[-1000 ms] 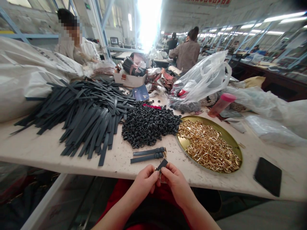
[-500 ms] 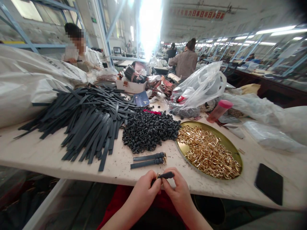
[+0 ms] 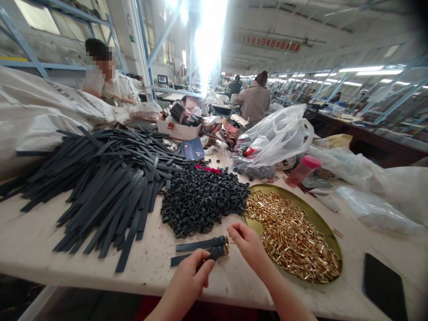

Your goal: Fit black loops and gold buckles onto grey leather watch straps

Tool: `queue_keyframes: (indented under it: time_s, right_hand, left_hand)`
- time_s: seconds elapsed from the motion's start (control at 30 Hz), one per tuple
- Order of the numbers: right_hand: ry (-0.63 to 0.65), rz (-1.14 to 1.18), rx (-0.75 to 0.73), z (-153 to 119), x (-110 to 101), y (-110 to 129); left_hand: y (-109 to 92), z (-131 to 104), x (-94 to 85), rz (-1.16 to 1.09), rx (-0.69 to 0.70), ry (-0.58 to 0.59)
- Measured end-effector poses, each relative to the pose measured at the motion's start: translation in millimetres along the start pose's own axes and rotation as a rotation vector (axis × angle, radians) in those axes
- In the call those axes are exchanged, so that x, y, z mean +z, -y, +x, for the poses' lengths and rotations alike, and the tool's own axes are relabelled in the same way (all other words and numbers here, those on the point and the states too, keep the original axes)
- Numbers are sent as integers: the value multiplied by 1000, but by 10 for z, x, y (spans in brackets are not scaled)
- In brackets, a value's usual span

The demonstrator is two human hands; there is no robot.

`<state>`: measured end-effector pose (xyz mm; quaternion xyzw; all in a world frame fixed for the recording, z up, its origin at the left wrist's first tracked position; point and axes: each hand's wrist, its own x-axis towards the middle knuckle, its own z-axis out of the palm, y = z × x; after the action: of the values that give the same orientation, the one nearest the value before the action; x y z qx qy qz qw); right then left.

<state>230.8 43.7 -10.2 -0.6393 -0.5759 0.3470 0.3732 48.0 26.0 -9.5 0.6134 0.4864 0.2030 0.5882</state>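
My left hand [image 3: 191, 277] is closed at the near side of the table, with a dark bit of a black watch strap showing between thumb and fingers; most of that strap is hidden. Just beyond it lie two finished-looking straps with gold buckles, the upper strap [image 3: 197, 244] and the lower strap [image 3: 179, 260], which my left hand partly covers. My right hand [image 3: 245, 243] hovers right of the buckles, fingers curled together; anything in them is hidden. Past it is a heap of black strap loops [image 3: 203, 196]. Gold buckles [image 3: 294, 232] fill much of a round tray [image 3: 310, 200].
Long black strips [image 3: 110, 191] are piled at left, beside a large white sack [image 3: 36, 102]. Behind the loops stand an open box [image 3: 179, 130], a clear plastic bag [image 3: 277, 131] and a pink-lidded jar [image 3: 303, 170]. A phone [image 3: 384, 283] lies at right. Other people sit farther back.
My hands have parted and moved forward over the table. The left keeps the strap that both held; the right has let go and moved toward the loops and tray. The view has tilted.
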Motion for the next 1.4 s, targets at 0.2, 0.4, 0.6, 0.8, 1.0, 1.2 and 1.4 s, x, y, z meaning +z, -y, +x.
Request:
queue_keyframes:
  time_s: [0.2, 0.4, 0.6, 0.8, 1.0, 1.2, 1.4]
  right_hand:
    - [-143, -118, 28, 589, 215, -225]
    - [7, 68, 38, 203, 104, -75]
    - [196, 602, 149, -473, 48, 206]
    - [54, 638, 115, -645, 116, 186]
    - [147, 551, 152, -765, 79, 149]
    - [20, 541, 163, -805, 210, 131]
    - [23, 356, 15, -811, 375, 77]
  left_hand:
    - [127, 154, -30, -107, -59, -82]
    - [-41, 113, -50, -76, 34, -168]
    - [-203, -106, 104, -25, 117, -136]
    - [-292, -345, 67, 200, 191, -58]
    - [-353, -393, -25, 311, 183, 116]
    - [-322, -382, 47, 250, 216, 33]
    - [-214, -350, 36, 279, 277, 28]
